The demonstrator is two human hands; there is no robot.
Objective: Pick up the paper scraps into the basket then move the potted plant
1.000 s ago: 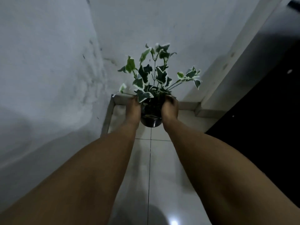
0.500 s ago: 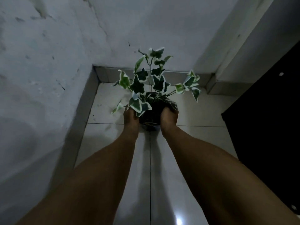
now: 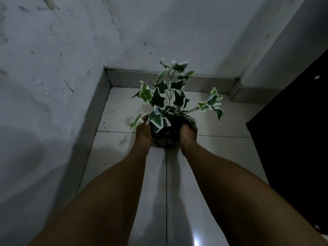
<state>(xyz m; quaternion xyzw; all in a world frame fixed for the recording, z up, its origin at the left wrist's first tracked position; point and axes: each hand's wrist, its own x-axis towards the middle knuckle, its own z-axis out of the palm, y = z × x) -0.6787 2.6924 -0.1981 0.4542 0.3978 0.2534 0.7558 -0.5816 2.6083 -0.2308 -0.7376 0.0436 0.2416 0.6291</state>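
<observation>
Second step in hand, moving the potted ivy plant point(image 3: 168, 110): dark pot clasped between left hand point(image 3: 143, 133) and right hand point(image 3: 189, 134), each grip curled round its side, above the tiled floor point(image 3: 221, 121) near the wall corner. Next, probably lowering upright onto tiles. Leaves green, white-edged.

Both hands point(image 3: 167, 133) forward (arms outstretched); fingers curled

A home's dim corner (tiled floor point(image 3: 124, 153), scuffed plaster wall point(image 3: 53, 68)).
</observation>
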